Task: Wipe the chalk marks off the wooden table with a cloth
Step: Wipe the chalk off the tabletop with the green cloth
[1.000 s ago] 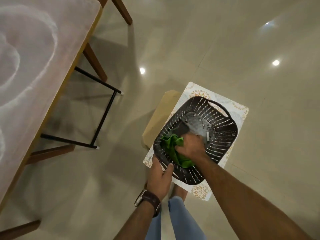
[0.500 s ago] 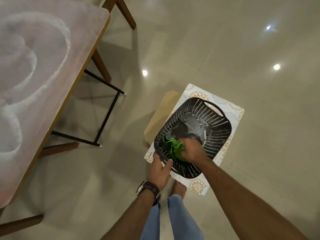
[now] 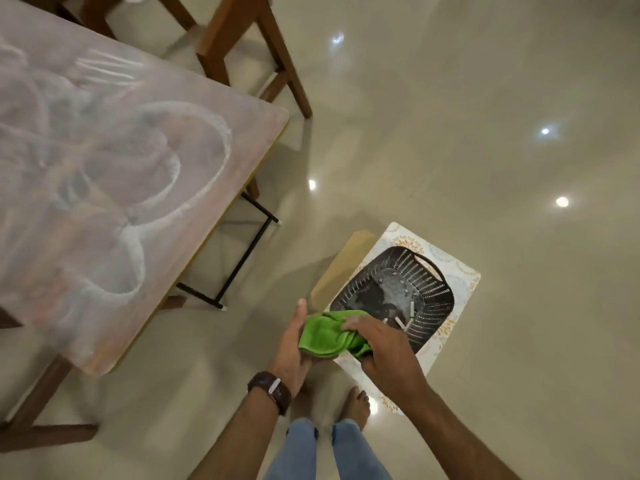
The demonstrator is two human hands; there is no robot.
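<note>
A green cloth (image 3: 323, 336) is bunched between both hands, out of the basket and near its left rim. My right hand (image 3: 384, 348) grips it from above. My left hand (image 3: 291, 344), with a brown wristwatch, holds it from the left side with the thumb up. The wooden table (image 3: 214, 216) fills the upper left, its top covered with white looping chalk marks (image 3: 166, 181). Both hands are to the right of the table and apart from it.
A black slotted basket (image 3: 433, 299) with bits of chalk inside sits on a patterned stool (image 3: 464, 275). A wooden chair (image 3: 242, 46) stands beyond the table. Black metal bars (image 3: 239, 268) run under the table. My bare feet are on glossy floor tiles.
My right hand has lifted the green cloth out of the basket. My left hand let go of the basket rim and took hold of the cloth. The view has swung toward the table.
</note>
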